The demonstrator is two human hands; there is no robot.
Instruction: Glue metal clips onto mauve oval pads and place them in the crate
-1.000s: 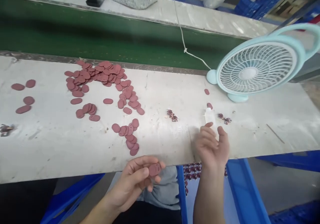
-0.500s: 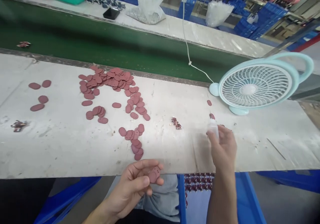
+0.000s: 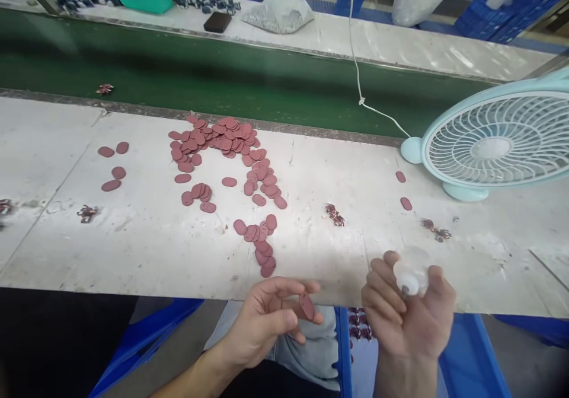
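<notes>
My left hand (image 3: 269, 327) pinches a dull red oval piece (image 3: 306, 306) with small holes between thumb and fingers, just past the table's near edge. To its right, my right hand (image 3: 411, 321) is turned palm up and wrapped around a small translucent bottle (image 3: 415, 263); the bottle's white nozzle end points toward me. The two hands are apart. Two loose red ovals (image 3: 406, 203) lie on the table beyond the right hand. A large heap of the same ovals (image 3: 226, 137) spreads across the table's middle, with a smaller trail (image 3: 262, 247) nearer my left hand.
Small clusters of shiny brownish parts (image 3: 335, 215) sit on the white table (image 3: 320, 172). A light-blue fan (image 3: 493, 146) stands at right, its white cord (image 3: 357, 66) crossing a green strip (image 3: 267, 83). Below the edge, a blue crate (image 3: 471, 356) holds rows of dark red parts (image 3: 359, 322).
My right hand has lifted the bottle off one loose oval, drawn it back toward me and turned palm up. My left hand keeps its pinch. The view has shifted left.
</notes>
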